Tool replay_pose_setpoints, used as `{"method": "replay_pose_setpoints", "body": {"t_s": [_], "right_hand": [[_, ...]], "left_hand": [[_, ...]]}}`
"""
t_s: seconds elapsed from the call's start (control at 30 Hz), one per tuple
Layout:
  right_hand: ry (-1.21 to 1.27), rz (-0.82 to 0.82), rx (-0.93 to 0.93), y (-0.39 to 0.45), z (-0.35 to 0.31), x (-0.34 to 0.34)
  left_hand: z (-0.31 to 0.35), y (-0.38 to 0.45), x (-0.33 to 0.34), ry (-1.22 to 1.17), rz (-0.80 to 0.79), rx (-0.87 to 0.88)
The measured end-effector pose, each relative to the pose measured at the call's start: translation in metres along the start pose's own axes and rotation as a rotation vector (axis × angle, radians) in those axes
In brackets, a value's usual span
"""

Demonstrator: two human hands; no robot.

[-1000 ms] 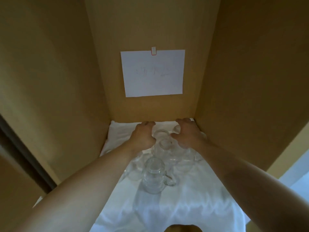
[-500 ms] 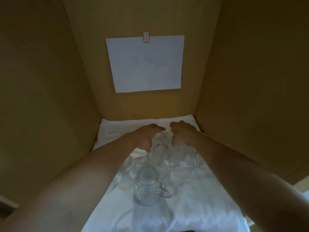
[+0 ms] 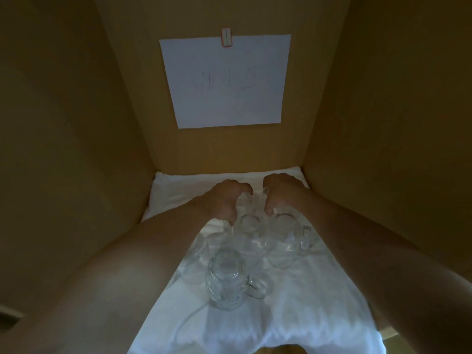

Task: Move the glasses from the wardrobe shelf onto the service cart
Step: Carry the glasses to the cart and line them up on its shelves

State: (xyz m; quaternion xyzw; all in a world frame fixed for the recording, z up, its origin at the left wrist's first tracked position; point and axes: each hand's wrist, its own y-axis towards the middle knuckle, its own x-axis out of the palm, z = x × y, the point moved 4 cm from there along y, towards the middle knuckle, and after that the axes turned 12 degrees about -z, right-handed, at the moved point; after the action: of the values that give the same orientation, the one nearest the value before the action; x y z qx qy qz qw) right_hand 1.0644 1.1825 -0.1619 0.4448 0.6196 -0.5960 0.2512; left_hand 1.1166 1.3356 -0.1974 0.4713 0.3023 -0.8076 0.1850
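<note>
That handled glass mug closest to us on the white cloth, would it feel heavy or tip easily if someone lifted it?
The front glass mug looks thick-walled and dimpled, so it is probably heavy for its size and breakable if knocked. Its side handle should give a firm grip. It stands on a wrinkled white cloth, so a push might make it wobble or drag the cloth.
</note>
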Motion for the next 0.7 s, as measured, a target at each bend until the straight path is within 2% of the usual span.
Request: {"method": "replay_pose_setpoints", "body": {"t_s": [0.13, 0.3, 0.43, 0.5, 0.6, 0.7], "right_hand": [[0.083, 0.063, 0.007, -0.006, 0.000, -0.005], [0.242, 0.341, 0.047, -0.016, -0.002, -0.020], [0.568, 0.562, 0.075, -0.028, -0.005, -0.039], [0.758, 0.644, 0.058, -0.036, -0.008, -0.045], [1.007, 0.716, 0.002, -0.050, -0.016, -0.049], [1.240, 0.737, -0.096, -0.066, -0.026, -0.050]], "left_hand": [[-0.011, -0.015, -0.023, 0.018, 0.154, -0.056], [-0.028, -0.043, -0.060, -0.112, 0.417, -0.196], [-0.031, -0.071, -0.088, -0.544, 0.703, -0.268], [-0.026, -0.086, -0.100, -0.698, 0.793, -0.339], [-0.017, -0.106, -0.111, -1.016, 0.827, -0.326], [-0.004, -0.124, -0.111, -1.444, 0.734, -0.128]]}}
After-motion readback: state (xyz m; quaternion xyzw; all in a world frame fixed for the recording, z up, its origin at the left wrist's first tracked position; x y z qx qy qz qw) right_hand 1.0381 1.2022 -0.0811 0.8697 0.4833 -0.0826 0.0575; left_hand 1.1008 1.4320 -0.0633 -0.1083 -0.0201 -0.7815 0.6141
